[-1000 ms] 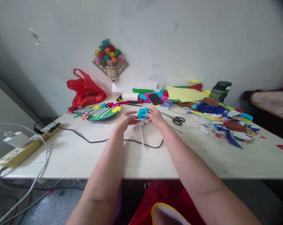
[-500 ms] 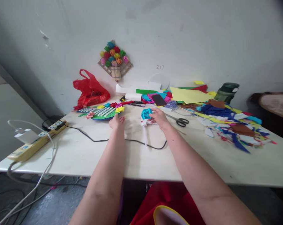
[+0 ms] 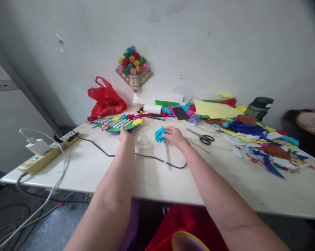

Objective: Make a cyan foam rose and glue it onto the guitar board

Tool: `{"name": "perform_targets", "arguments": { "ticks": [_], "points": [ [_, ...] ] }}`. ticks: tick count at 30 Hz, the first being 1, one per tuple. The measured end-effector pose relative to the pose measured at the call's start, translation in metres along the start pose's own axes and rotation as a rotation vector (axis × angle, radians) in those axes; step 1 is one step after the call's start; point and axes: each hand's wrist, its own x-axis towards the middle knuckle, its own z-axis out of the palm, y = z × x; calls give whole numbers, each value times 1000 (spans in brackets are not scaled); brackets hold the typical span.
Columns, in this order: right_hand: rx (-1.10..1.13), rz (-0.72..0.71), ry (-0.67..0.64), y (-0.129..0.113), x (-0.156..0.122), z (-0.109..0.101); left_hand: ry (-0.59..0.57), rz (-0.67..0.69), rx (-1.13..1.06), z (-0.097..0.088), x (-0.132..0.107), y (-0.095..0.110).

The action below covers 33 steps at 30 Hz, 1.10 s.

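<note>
1. Looking down in the head view, we centre our clock on the blue paper flower (image 3: 160,135), twelve toward the wall (image 3: 212,52); it is over the white table (image 3: 173,188), though whether it touches the top we cannot tell.
2. Our right hand (image 3: 174,136), at three o'clock, is nearly closed, thumb and fingers pinching the flower's edge.
3. Our left hand (image 3: 126,135), at nine o'clock, is at the near rim of the green board (image 3: 112,129); its fingers are partly hidden, so we cannot tell how far it is open or whether it grips.
4. On the board we see pale sticks (image 3: 121,123) side by side, with small paper flowers near its edge.
5. A translucent strip (image 3: 165,153) crosses the black cable (image 3: 149,156) at six o'clock.
6. We have scissors (image 3: 201,136) at three o'clock, a phone (image 3: 180,113) at one, and a red bag (image 3: 107,101) at ten.
</note>
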Motion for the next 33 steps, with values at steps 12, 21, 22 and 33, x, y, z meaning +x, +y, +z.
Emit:
{"name": "perform_targets", "arguments": {
  "ticks": [12,21,22,33],
  "points": [
    [-605,-180,-90,0,-8,22,-6,-9,-36,-3,12,6],
    [-623,-205,-76,-5,-13,27,-11,25,86,-3,3,-2],
    [-642,-202,-74,-6,-13,28,-8,40,87,-3,-1,-3],
    [-615,-307,108,-15,-18,19,-314,107,-15,5,-38,-25]
  ]
}}
